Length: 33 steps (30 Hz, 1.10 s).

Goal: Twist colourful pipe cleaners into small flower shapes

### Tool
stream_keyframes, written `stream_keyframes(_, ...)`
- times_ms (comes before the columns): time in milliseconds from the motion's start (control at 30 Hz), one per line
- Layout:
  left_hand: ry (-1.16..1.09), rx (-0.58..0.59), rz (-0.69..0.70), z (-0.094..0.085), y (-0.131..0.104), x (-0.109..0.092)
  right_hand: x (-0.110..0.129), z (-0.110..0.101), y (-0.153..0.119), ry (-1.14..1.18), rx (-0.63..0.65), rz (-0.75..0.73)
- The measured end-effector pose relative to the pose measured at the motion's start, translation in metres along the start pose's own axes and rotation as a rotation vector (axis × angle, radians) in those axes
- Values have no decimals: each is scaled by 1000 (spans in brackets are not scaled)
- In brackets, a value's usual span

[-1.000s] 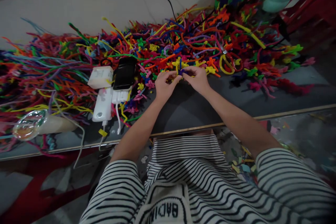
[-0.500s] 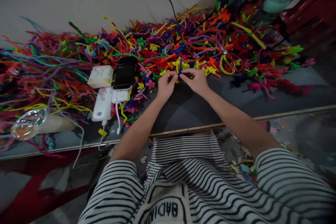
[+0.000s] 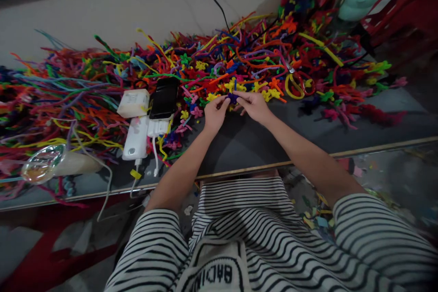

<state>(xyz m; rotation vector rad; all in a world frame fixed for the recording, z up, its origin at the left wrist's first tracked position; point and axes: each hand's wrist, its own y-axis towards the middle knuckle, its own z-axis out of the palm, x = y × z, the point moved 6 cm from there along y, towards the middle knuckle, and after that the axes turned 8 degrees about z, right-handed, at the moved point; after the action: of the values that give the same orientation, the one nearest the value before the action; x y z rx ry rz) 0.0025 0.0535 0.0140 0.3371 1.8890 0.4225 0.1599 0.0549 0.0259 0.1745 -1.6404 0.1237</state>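
Observation:
Between my two hands is a small dark blue fuzzy piece (image 3: pixel 233 98), flower-like in shape, near the middle of the table. My left hand (image 3: pixel 216 112) pinches its left side with thumb and finger. On its right side, my right hand (image 3: pixel 252 105) grips it with the fingertips, the other fingers curled below. Yellow fuzzy flowers (image 3: pixel 236 85) lie just beyond the fingertips. A wide heap of coloured fuzzy stems (image 3: pixel 89 86) and small flowers spreads behind both hands.
Scissors with yellow and red handles (image 3: pixel 294 86) lie right of my hands. To the left are a black phone (image 3: pixel 164 98), a white box (image 3: pixel 133 103), a white power bank (image 3: pixel 136 138) with cables, and a tipped clear cup (image 3: pixel 44 164). The dark table (image 3: pixel 253 146) ends before my lap.
More of the dark blue piece shows between my fingertips, and my right fingers have shifted around it. The camera view has tilted slightly.

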Motion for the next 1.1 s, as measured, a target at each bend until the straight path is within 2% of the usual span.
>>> stream_keyframes(100, -4, -52, -47, -4, -1, 3, 2, -5, -2, -20, -84, 3)
stream_keyframes(233, 64, -40, 25, -3, -1, -7, 9, -7, -7, -62, -133, -22)
stream_keyframes(400, 87, -80, 81, -7, -1, -18, 15, -4, -12, -94, -108, -44)
stream_keyframes(533, 92, -93, 110, -8, -2, -21, 13, 2, -10, -59, -31, -25)
stream_keyframes(700, 5, -98, 99, -6, -4, -21, 7, 9, -6, 109, 71, 112)
stream_keyframes(867, -65, -123, 66, -6, -4, -21, 1, 7, -4, 223, 73, 221)
stream_keyframes(967, -95, -174, 1, -8, -1, -16, 3, -3, -1, 169, -43, 128)
stream_keyframes(1100, -174, -159, -93, -5, 1, -7, 21, -13, -7, -87, -188, -178)
